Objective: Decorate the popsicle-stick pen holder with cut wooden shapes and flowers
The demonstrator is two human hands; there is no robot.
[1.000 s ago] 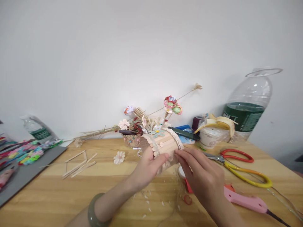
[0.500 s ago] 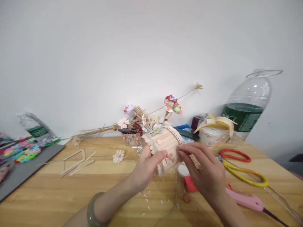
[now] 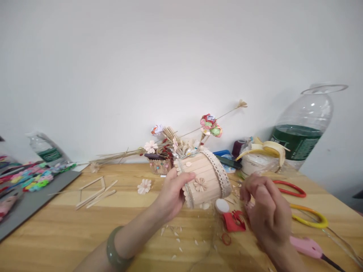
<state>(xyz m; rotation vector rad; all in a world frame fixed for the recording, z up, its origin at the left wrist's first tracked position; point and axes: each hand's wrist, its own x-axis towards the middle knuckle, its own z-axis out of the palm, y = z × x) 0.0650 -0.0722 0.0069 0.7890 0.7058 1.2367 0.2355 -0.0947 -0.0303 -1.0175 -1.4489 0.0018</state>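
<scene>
Your left hand [image 3: 171, 194] has its fingers clamped on the stick-clad cup [image 3: 211, 175], tilted above the worktop [image 3: 150, 241], presumably to keep its petal flower [image 3: 200, 184] facing you; your right hand [image 3: 268, 207] is curled, apart from it, contents indeterminable.

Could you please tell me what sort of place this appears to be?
Probably a craft workspace: the left hand holds a round, pale wooden container trimmed with cream lace, while red-and-yellow-handled scissors and a pink, corded tool lie on the brown wooden table.
</scene>
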